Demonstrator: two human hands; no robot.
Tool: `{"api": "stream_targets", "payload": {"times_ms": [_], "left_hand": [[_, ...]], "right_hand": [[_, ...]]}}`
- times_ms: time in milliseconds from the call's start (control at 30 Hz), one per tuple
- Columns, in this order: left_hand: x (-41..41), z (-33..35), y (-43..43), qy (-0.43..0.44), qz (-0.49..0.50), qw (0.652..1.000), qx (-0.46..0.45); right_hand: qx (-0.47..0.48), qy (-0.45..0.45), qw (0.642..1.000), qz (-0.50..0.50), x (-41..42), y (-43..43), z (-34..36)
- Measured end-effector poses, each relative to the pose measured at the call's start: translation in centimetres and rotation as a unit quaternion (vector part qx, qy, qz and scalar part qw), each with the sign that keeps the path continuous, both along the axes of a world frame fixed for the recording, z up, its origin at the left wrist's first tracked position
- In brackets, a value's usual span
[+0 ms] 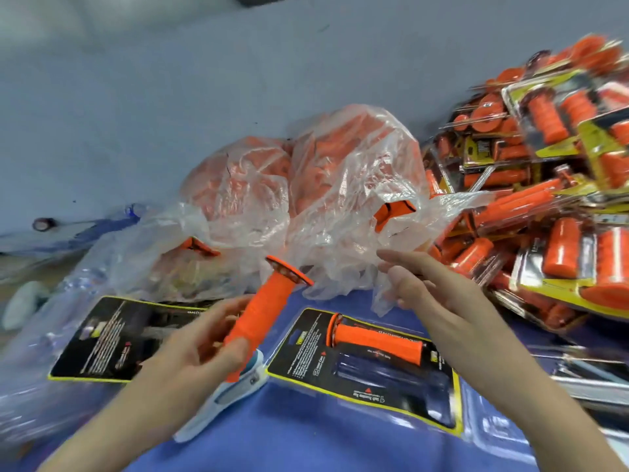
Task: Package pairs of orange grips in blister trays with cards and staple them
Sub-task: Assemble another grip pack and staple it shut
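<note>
My left hand (204,345) is curled round the lower end of a ribbed orange rubber grip (269,301). I hold it tilted, flange end up toward the frame's centre, so I can turn it to lie the way the tray wants it. My right hand (432,294), right of centre, holds nothing. Its fingers are stretched and loosely spread just in front of the crumpled clear plastic bags of loose orange grips (306,199), the stock I draw from.

In the lower centre lies the clear blister tray on its black, yellow-edged card (367,386). A second orange grip (374,338) already sits in its upper cavity, and the lower cavity (391,373) looks empty, so I judge the one in my hand belongs there to make the pair.

A spare black card (119,338) waits at lower left. A white and pale-blue tool, probably the stapler (224,400), lies just under my left hand, close by for closing the pack. Finished packs (544,199) are heaped along the right edge, clear of the blue work surface (306,444).
</note>
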State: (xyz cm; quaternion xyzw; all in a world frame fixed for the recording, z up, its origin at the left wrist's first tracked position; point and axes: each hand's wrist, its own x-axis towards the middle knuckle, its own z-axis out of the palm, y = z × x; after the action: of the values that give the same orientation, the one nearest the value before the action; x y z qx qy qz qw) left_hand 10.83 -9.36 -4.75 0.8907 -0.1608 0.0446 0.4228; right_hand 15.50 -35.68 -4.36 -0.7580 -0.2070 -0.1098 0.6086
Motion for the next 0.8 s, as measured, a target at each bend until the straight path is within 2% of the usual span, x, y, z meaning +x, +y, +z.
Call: {"api": "stream_targets", "payload": {"times_ms": [100, 233, 300, 367, 600, 700, 800], "left_hand": [[0.9, -0.2, -0.4, -0.018, -0.021, 1.000, 0.008], [2.8, -1.0, -2.7, -0.033, -0.026, 0.999, -0.029], [3.3, -1.3, -2.9, -0.022, -0.033, 0.997, -0.061], [3.6, -1.4, -3.1, -0.035, -0.026, 0.998, -0.054], [3.5, -1.3, -4.0, -0.108, -0.011, 0.992, -0.062], [3.6, -1.9, -3.8, -0.137, -0.009, 0.991, 0.000], [3.9, -3.1, -3.6, -0.146, -0.016, 0.987, 0.069]], "right_hand": [[0.106, 0.089, 0.987, 0.083, -0.6, 1.0, -0.1], [0.123, 0.124, 0.979, 0.108, -0.6, 0.7, -0.2], [0.117, 0.128, 0.978, 0.113, -0.2, 0.3, -0.2], [0.113, 0.125, 0.979, 0.112, 0.2, 0.1, -0.2], [0.192, 0.112, 0.969, 0.104, 0.8, -0.3, -1.1], [0.144, 0.099, 0.982, 0.068, 0.8, -0.8, -1.2], [0.074, 0.065, 0.995, -0.020, 0.7, -1.5, -1.2]]}}
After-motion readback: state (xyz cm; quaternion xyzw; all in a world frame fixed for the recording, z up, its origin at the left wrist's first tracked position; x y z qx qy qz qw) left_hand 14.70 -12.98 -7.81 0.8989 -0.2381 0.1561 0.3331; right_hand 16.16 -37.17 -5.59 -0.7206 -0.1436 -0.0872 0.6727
